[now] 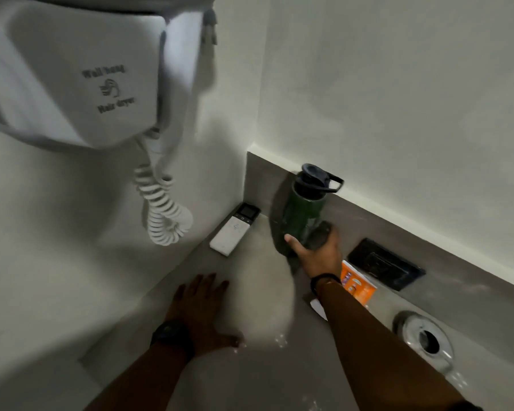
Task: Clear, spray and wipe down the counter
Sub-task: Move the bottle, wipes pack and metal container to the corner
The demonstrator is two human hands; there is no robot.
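A dark green water bottle (303, 213) with a black lid and loop stands tilted near the back wall of the grey counter (250, 292). My right hand (315, 253) is shut around the bottle's lower part; whether its base touches the counter is hidden. My left hand (202, 304) lies flat on the counter with fingers spread, holding nothing. A white remote control (235, 229) rests in the back left corner. An orange packet (358, 284) lies just right of my right wrist, partly hidden by my arm.
A white wall-hung hair dryer (80, 75) with a coiled cord (161, 209) hangs over the left side. A black socket plate (385, 262) sits on the backsplash. A chrome tap base (425, 339) stands at right. Water drops glisten near the front.
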